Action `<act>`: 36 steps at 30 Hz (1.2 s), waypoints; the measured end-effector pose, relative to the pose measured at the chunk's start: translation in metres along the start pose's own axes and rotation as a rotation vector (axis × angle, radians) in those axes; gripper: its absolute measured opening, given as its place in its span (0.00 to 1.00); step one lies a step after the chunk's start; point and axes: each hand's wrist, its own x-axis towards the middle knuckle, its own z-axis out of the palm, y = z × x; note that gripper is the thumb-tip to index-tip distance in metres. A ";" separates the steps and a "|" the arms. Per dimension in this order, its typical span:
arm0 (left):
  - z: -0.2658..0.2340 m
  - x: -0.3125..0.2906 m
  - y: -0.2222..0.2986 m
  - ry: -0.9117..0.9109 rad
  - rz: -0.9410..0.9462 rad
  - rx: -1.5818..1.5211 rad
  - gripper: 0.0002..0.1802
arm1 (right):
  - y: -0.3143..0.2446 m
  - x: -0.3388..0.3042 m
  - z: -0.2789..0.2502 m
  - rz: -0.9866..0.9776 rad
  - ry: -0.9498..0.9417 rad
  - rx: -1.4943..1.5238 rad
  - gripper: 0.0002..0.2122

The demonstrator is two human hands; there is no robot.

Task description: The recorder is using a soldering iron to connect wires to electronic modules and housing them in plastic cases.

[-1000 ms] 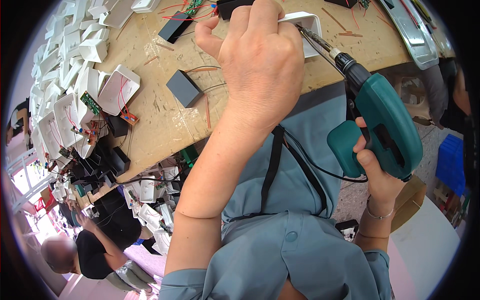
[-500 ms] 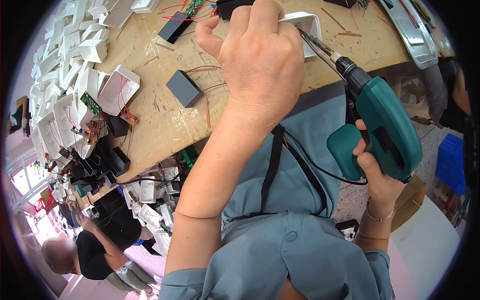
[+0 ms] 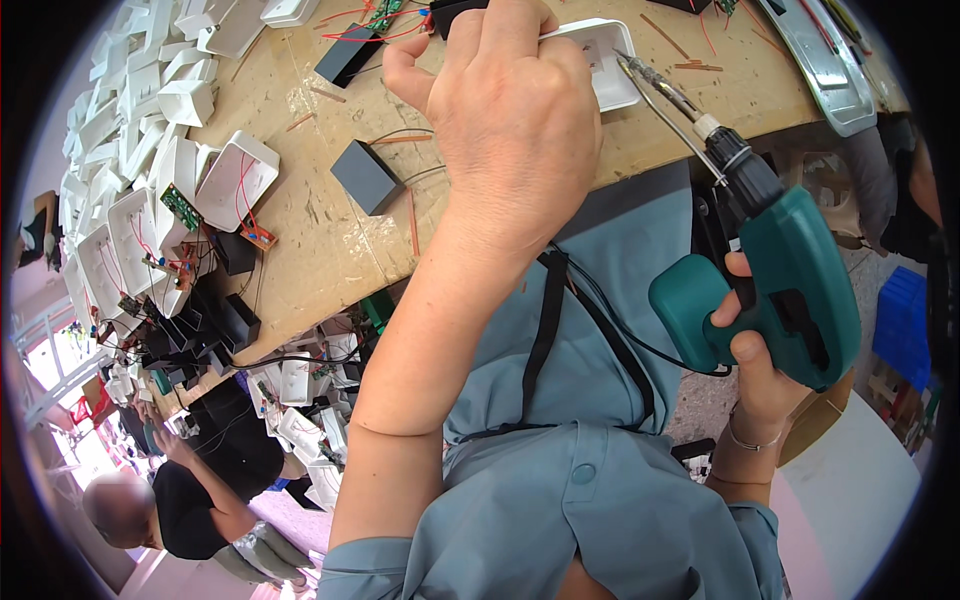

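My right hand [image 3: 760, 350] grips a green pistol-shaped soldering gun [image 3: 800, 280], its fingers wrapped round the handle near the trigger. The thin metal tip and a bent feed tube point up and left, over the edge of a white plastic case [image 3: 612, 85]. My left hand [image 3: 515, 110] bends over the left side of this case, fingers curled on it; the fingertips are partly hidden, and the thumb sticks out to the left. Close to the left fingers lies a black box [image 3: 455, 15] with red wires. A dark grey box [image 3: 368, 177] with a lead rests nearer me.
White cases [image 3: 130, 130] pile up on the left of the wooden table [image 3: 310, 240], some with circuit boards [image 3: 181, 205] and wires. Another black box [image 3: 348, 55] lies at the back. A metal tray [image 3: 835, 80] stands far right. A co-worker [image 3: 195, 490] sits at lower left.
The soldering gun has drawn back to the right and toward me, and its tip has come away from the left fingers. My left hand and the case have shifted slightly left.
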 end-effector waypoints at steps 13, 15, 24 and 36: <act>-0.009 0.003 0.000 -0.113 -0.120 -0.162 0.04 | 0.012 0.021 0.003 -0.018 0.022 0.358 0.35; -0.028 0.032 0.022 -0.407 -0.283 -0.024 0.03 | 0.021 0.036 0.006 0.014 -0.053 0.517 0.35; -0.005 0.000 -0.002 -0.053 -0.075 -0.201 0.03 | 0.036 0.098 0.029 0.063 -0.451 1.053 0.32; -0.008 -0.001 -0.004 -0.091 -0.059 -0.195 0.02 | 0.034 0.099 0.036 0.144 -0.413 1.072 0.30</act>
